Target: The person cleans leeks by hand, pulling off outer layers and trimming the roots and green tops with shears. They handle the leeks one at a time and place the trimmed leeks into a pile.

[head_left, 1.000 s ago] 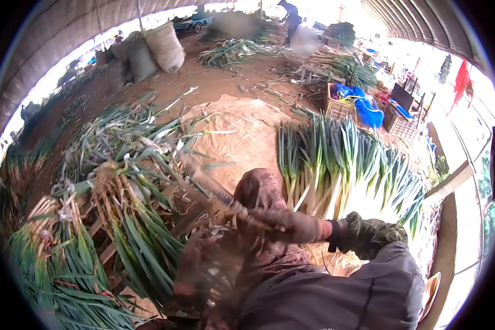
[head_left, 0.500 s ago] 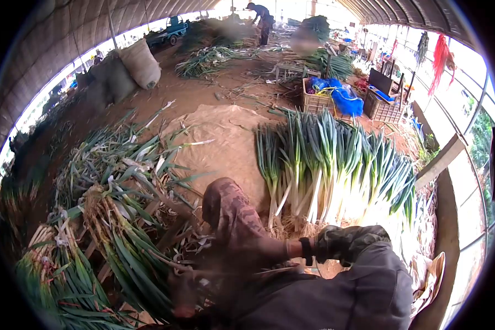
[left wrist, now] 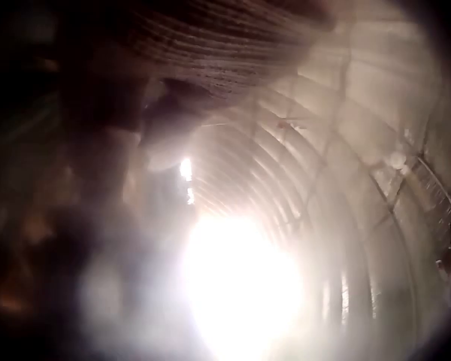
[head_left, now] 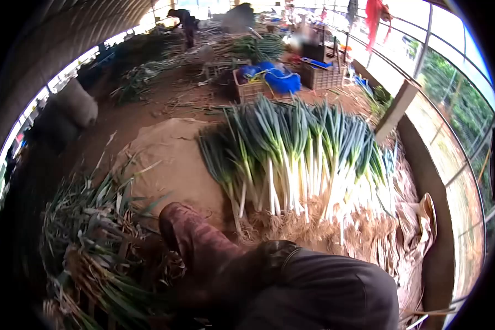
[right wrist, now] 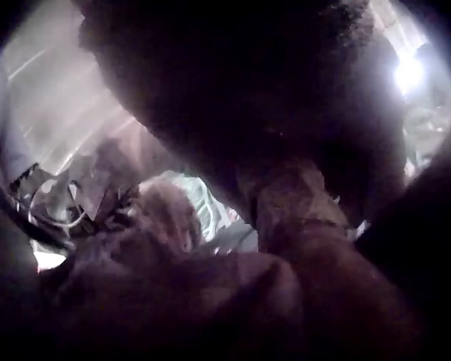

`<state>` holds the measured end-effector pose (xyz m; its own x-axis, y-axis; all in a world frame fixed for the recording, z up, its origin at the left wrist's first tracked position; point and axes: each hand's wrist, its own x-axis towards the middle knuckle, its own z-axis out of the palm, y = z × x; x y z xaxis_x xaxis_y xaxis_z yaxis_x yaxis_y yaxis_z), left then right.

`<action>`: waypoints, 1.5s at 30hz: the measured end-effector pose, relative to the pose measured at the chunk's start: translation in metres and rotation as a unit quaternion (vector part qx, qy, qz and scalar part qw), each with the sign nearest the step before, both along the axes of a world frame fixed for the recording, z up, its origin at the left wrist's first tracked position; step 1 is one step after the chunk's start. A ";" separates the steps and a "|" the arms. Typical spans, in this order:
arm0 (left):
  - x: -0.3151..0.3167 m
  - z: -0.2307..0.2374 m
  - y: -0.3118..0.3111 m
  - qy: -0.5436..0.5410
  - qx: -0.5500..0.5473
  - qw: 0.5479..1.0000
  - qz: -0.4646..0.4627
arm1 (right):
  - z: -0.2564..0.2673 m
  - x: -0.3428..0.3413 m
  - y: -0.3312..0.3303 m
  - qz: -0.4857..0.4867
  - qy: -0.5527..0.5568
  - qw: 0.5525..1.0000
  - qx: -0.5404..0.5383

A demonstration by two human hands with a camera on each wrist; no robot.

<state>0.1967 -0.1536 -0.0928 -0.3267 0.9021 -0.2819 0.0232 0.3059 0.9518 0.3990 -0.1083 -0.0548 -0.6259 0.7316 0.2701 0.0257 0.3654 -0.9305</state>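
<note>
In the left wrist view, the left hand [left wrist: 218,49] wears a ribbed knit glove and shows as a blurred dark shape along the top. Its fingertips are hidden. The right hand [right wrist: 331,259] fills the dark lower part of the right wrist view, close under a large dark shape; I cannot tell what it holds. In the head view both hands are lost in shadow by the lap, beside a knee in camouflage trousers [head_left: 195,228]. Green onions [head_left: 291,159] with white stems and roots lie in a row right of that knee. Looser onion leaves [head_left: 88,220] lie to its left.
A tan ground sheet [head_left: 165,165] spreads ahead of the knee. Beyond the row stand plastic crates [head_left: 322,76], one holding a bundle of blue netting [head_left: 283,81]. A low wall [head_left: 423,159] runs along the right. Another person [head_left: 186,26] bends over farther back, near a full sack [head_left: 77,104].
The head view has turned right, so the onion row sits nearer the middle. The right arm, earlier stretched across the lap with a long thin thing at its hand, has drawn down into shadow.
</note>
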 end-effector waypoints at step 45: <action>-0.035 -0.016 0.034 0.175 0.028 0.982 -0.071 | -0.024 -0.037 0.009 0.002 -0.045 0.997 0.056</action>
